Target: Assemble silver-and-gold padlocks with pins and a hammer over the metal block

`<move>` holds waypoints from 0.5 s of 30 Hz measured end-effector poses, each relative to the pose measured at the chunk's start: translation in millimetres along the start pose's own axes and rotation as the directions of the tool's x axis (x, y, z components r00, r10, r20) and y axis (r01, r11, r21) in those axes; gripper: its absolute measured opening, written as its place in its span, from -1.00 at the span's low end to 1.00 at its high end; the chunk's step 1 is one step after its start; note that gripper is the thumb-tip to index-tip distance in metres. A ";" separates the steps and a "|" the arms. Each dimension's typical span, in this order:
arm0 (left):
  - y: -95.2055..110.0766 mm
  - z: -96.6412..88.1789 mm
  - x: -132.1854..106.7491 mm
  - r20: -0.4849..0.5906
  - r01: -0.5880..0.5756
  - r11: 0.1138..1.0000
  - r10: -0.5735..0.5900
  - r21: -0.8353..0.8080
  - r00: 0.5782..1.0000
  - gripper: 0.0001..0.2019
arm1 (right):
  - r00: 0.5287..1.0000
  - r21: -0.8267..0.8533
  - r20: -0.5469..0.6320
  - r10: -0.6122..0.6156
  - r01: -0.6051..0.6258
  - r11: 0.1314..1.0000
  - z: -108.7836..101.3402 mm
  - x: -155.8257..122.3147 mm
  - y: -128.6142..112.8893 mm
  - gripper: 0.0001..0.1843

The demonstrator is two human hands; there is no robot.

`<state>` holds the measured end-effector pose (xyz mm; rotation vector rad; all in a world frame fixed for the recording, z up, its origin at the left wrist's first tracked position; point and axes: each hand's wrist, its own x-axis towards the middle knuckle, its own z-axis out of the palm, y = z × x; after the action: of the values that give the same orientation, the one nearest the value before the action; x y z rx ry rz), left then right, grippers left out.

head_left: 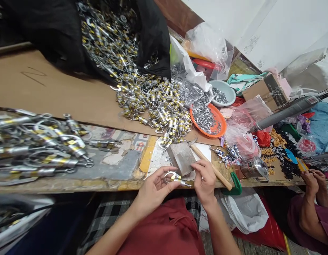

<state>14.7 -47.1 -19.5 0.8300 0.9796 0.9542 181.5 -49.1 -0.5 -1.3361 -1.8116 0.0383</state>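
Observation:
My left hand (154,189) is closed around a small silver and gold metal clasp (176,178), held just off the table's front edge. My right hand (205,179) pinches the right end of the same clasp with its fingertips. Right behind both hands sits a grey metal block (181,157) on a white sheet. A hammer with a wooden handle (214,170) lies beside the block, passing behind my right hand.
A large heap of the same clasps (153,102) spills from a black bag (55,32) onto cardboard. More clasps (39,145) lie at left. An orange plate (219,122) of small metal parts, a steel tin (255,168) and another person's hands (316,179) are at right.

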 end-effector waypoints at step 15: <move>-13.7 2.3 -4.7 0.043 -0.248 0.898 0.250 0.362 0.967 -0.77 | 0.995 0.095 -0.095 0.039 -0.030 0.995 8.5 -15.2 -4.3 -0.63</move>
<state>19.4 -56.8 -29.7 1.2926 1.0906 1.0051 173.6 -59.2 -12.9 -1.2815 -1.6852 0.0749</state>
